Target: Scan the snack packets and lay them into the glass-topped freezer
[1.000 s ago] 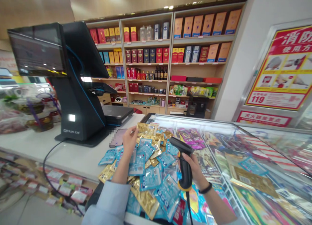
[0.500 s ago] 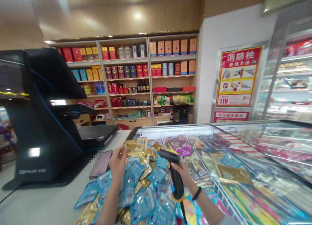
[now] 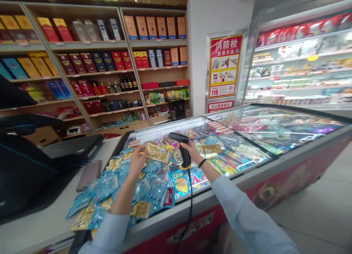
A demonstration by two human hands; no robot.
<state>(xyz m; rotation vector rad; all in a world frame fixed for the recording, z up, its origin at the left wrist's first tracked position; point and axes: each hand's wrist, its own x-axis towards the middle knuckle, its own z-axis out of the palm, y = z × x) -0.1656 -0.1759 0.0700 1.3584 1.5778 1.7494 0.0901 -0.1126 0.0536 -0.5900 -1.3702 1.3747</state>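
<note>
Where the right hand grips: barcode scanner, handle wrapped by the fingers of the right hand, probably because that leaves the head free above the grip, facing away and to the left.
Cable: drops from the handle's bottom end, below the grip, down past the freezer edge; hangs on the near side, so clear of both palms.
Left hand: thumb and fingertips pinched together on the near-left end of a gold foil packet; end hold likely so the rest of the face stays uncovered.
Gold foil packet: extends right from the left grip, toward the scanner, just below its head; small pale patch on it, print too small to read.
Packet pile: blue and gold, heaped beneath and left of the left grip, spanning counter and chest freezer, which presumably bear it together.
Loose gold packet: lies right of the scanner grip, apart from the pile, blue packet just beyond.
Wristband: black, right wrist, behind the grip.
Blurred flat item: on the counter, left of the pile; cannot tell what.
</note>
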